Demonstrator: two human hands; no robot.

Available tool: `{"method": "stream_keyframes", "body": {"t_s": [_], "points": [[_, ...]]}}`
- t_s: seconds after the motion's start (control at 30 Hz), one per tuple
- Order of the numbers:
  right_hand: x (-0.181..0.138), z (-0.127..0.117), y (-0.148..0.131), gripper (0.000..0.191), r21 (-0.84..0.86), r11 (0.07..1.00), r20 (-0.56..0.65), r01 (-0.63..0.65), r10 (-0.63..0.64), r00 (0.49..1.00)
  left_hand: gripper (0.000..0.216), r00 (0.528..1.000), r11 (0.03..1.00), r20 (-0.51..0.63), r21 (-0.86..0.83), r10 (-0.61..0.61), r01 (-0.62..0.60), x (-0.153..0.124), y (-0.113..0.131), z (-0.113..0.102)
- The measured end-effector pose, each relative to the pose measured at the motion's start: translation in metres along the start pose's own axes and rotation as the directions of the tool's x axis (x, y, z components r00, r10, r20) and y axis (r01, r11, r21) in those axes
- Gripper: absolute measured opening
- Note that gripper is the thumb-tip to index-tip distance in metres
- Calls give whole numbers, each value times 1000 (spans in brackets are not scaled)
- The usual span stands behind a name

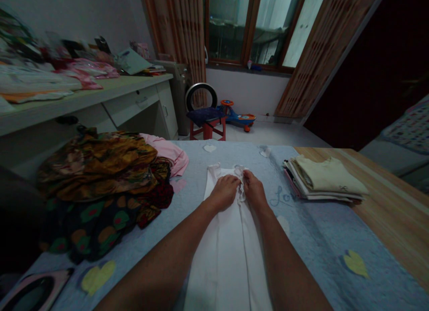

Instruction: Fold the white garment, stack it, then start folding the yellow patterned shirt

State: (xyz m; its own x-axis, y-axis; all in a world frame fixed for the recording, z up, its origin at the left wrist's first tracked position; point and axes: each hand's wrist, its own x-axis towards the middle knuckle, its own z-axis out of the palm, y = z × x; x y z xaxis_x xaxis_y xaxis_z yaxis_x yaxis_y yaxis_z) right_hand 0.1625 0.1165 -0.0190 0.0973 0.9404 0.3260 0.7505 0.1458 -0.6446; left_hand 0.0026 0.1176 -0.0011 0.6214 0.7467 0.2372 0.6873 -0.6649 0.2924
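L hand [225,191]: fingers closed, pinching frill of white garment [231,244].
R hand [254,189]: same grip, just beside L fingers.
White garment: under both hands, on blue blanket [318,239].
Folded stack [325,179]: right of fingers.

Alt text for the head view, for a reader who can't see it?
The left hand and right hand hold the frilled top edge of a white garment spread on a blue blanket. A heap of patterned clothes lies left, a folded stack right.
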Motion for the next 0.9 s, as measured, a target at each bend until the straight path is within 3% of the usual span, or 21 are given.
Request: {"method": "stream_keyframes", "body": {"t_s": [0.13, 0.37, 0.9], "points": [[-1, -2, -2, 37, 39, 999, 10, 5, -6, 1000, 39, 1000, 1000, -5, -17, 1, -1, 0, -1, 0], [-1, -1, 4, 49, 107, 994, 49, -27, 21, 999, 52, 1000, 1000, 5, 9, -24, 23, -2, -2, 5], [-3, 1, 3, 52, 63, 998, 60, 6, -10, 998, 51, 995, 995, 37, 54, -88, 86, -2, 4, 6]]}}
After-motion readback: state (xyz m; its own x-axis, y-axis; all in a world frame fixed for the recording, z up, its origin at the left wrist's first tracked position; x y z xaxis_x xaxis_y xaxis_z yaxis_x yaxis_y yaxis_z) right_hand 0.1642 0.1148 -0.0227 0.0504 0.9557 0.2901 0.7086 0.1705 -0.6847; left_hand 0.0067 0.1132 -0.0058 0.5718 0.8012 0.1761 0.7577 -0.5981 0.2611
